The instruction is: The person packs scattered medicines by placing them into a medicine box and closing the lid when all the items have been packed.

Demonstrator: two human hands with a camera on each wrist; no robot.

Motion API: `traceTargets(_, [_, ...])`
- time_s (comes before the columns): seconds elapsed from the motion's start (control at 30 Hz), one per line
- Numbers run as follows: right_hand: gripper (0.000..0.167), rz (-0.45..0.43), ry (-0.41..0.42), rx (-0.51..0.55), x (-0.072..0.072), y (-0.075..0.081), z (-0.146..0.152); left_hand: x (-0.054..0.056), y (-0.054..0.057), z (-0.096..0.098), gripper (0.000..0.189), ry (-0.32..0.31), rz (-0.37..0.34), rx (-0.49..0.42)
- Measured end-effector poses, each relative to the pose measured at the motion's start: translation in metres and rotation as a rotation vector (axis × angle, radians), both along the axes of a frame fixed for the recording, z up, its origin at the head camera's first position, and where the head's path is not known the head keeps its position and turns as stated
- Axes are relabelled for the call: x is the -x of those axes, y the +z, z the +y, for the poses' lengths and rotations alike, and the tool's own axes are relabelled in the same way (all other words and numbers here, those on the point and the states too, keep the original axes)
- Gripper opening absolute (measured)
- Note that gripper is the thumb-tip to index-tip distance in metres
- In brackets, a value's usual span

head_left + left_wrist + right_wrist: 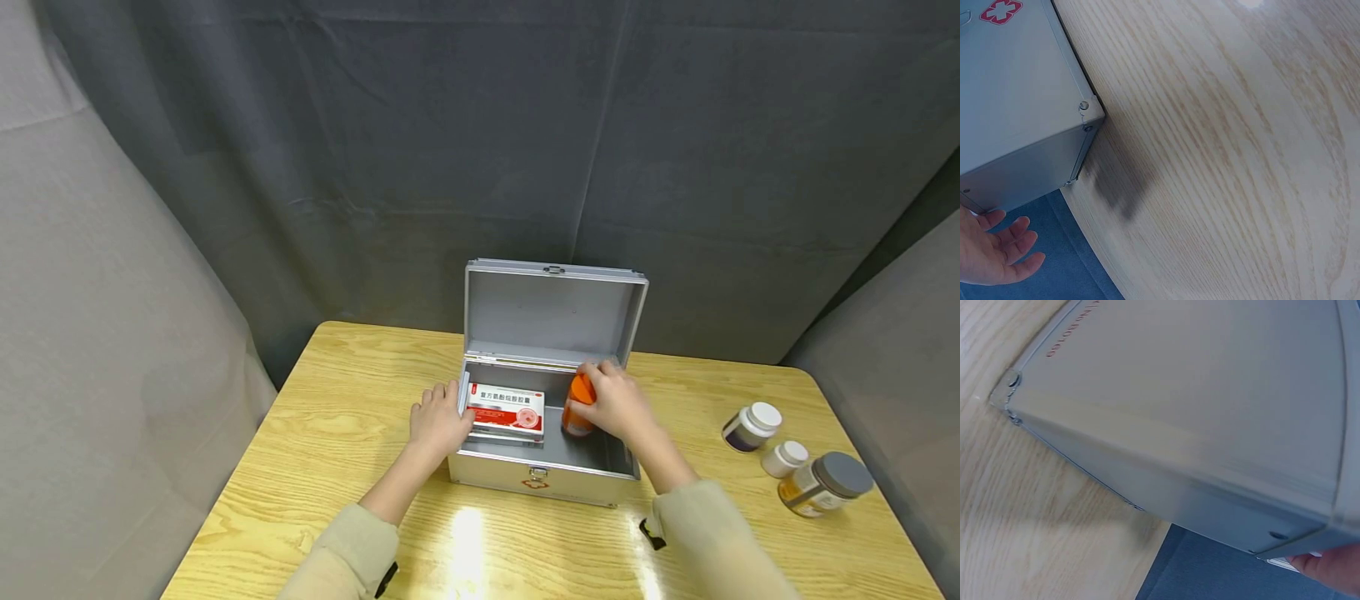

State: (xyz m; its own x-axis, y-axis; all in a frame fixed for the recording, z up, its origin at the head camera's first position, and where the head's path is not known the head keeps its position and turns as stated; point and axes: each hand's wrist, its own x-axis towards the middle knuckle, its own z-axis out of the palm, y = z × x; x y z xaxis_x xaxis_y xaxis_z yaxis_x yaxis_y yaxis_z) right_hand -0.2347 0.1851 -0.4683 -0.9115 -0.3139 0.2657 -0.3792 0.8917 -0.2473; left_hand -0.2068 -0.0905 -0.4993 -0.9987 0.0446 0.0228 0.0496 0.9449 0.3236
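A silver metal first-aid case (495, 477) stands on the table with its lid (555, 312) raised. My right hand (621, 406) reaches over its right side and grips an orange bottle (577, 422), which is inside the case and slightly tilted. A white and red medicine box (506, 407) with Chinese lettering lies in the left half. At the left rim rests my left hand (438, 423), its thumb beside the medicine box. Its fingers (1019, 244) are loosely bent outside the case's side wall in the left wrist view. The right wrist view shows mostly the case's outer wall (1179, 394).
On the right of the wooden table (337, 400) stand a white-capped dark-labelled bottle (752, 427), a small white bottle (784, 458) and a grey-lidded jar (825, 483). Dark curtain (375, 167) hangs behind the table; grey cloth flanks both sides.
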Motion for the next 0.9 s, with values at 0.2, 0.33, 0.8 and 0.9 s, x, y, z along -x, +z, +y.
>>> traceTargets(0.2, [0.053, -0.008, -0.006, -0.011, 0.001, -0.006, -0.001, 0.000, 0.000, 0.000, 0.052, 0.001, 0.000, -0.001])
traceTargets(0.33, [0.054, -0.020, -0.005, -0.030, 0.002, -0.009, 0.000, 0.000, -0.001, 0.000, 0.050, 0.002, 0.010, 0.002])
traceTargets(0.8, [0.052, -0.003, 0.022, -0.057, 0.002, -0.017, -0.002, 0.000, 0.000, 0.000, 0.052, 0.000, 0.000, -0.002])
traceTargets(0.9, [0.053, -0.010, 0.022, -0.060, 0.002, -0.019, -0.003, 0.000, 0.000, 0.000, 0.052, 0.001, -0.001, -0.002])
